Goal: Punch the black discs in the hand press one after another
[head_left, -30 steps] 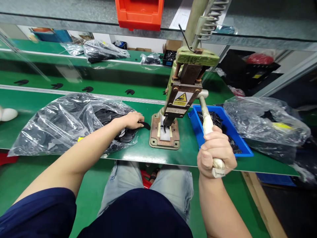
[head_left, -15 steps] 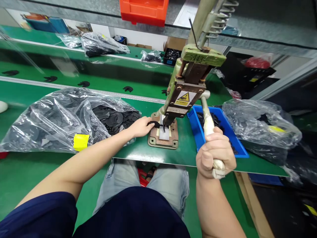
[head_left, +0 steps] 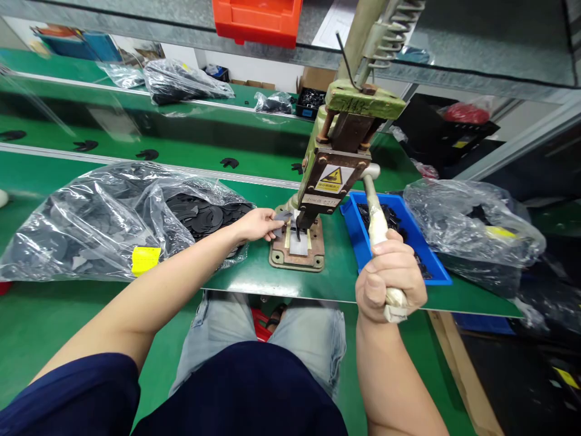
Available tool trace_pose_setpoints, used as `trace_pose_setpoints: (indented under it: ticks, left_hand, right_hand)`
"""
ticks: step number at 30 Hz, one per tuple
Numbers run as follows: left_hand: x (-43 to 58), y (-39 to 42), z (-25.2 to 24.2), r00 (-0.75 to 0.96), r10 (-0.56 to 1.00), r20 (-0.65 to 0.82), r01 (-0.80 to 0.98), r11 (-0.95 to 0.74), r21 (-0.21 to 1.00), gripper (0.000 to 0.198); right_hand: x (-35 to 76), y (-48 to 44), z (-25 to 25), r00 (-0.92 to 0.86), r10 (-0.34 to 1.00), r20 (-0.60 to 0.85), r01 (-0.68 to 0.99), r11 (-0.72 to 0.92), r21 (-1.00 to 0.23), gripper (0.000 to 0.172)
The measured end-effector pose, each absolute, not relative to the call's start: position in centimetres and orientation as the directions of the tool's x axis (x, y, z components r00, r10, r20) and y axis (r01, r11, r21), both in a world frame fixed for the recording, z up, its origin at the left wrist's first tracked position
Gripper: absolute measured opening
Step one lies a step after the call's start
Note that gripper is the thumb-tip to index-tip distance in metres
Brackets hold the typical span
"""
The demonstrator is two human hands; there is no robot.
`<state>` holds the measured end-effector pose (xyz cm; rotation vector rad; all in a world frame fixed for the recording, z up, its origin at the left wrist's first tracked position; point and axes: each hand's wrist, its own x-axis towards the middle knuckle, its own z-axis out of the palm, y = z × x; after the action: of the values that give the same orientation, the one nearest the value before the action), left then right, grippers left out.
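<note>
My left hand pinches a flat, dark curved piece at the left side of the press base, beside the ram. My right hand is wrapped round the taped lever of a green hand press. Below the ram, a pale metal plate lies on the rusty base. A small dark curved part shows by the ram's lower end; whether it is loose or fixed I cannot tell.
Left of the press lies a clear plastic bag of flat dark pieces. A blue tray of black parts and another plastic bag stand to the right. Several dark pieces lie spaced along the green strip behind. A red bin sits on the shelf above.
The piece in my left hand has turned, now showing its grey flat face instead of a dark curved edge. My right hand stays on the lever. The whole view has shifted slightly.
</note>
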<state>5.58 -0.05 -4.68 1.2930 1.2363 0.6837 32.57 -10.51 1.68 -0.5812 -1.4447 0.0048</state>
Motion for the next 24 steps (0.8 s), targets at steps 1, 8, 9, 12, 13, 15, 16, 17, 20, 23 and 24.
trace_pose_setpoints:
  ticks: [1,8,9,12,13,15,16,17,20,23,24]
  left_hand:
    - [5.9,0.0,-4.7,0.276,0.916,-0.292,0.232,0.231,0.945,0.027]
    - [7.8,0.1,-4.6,0.236,0.924,-0.302,0.241,0.245,0.939,0.02]
    - [7.9,0.2,-4.7,0.236,0.923,-0.303,0.256,0.242,0.936,0.021]
    - [7.9,0.3,-4.9,0.239,0.926,-0.293,0.311,0.213,0.926,0.022]
    - [7.8,0.3,-5.0,0.239,0.928,-0.285,0.334,0.197,0.922,0.022]
    - [7.6,0.4,-5.4,0.241,0.934,-0.263,0.373,0.161,0.914,0.023]
    - [7.5,0.5,-5.6,0.241,0.938,-0.25,0.383,0.145,0.912,0.024]
    - [7.4,0.6,-5.9,0.241,0.941,-0.239,0.388,0.133,0.912,0.025]
    - [7.4,1.0,-6.4,0.239,0.933,-0.269,0.401,0.157,0.902,0.03]
    - [7.5,1.4,-6.2,0.245,0.899,-0.364,0.404,0.246,0.881,0.034]
    - [7.6,1.6,-6.0,0.249,0.887,-0.39,0.397,0.274,0.876,0.034]
  right_hand:
    - [32.5,-10.5,1.7,0.153,0.343,0.927,0.338,0.863,-0.375,0.028]
    - [32.6,-10.5,1.7,0.149,0.338,0.929,0.321,0.872,-0.369,0.028]
    - [32.6,-10.5,1.7,0.148,0.338,0.93,0.321,0.872,-0.368,0.027]
    - [32.6,-10.4,1.7,0.146,0.332,0.932,0.321,0.875,-0.362,0.027]
    - [32.6,-10.4,1.6,0.15,0.329,0.932,0.32,0.876,-0.361,0.027]
    - [32.5,-10.4,1.6,0.162,0.326,0.931,0.323,0.875,-0.362,0.029]
    - [32.5,-10.4,1.6,0.168,0.327,0.93,0.327,0.872,-0.366,0.029]
    - [32.4,-10.3,1.6,0.173,0.331,0.928,0.332,0.867,-0.371,0.03]
    - [32.3,-10.2,1.5,0.197,0.333,0.922,0.343,0.858,-0.382,0.031]
    - [32.2,-10.2,1.1,0.221,0.322,0.921,0.338,0.86,-0.382,0.031]
    - [32.2,-10.2,1.0,0.223,0.321,0.92,0.336,0.861,-0.382,0.031]
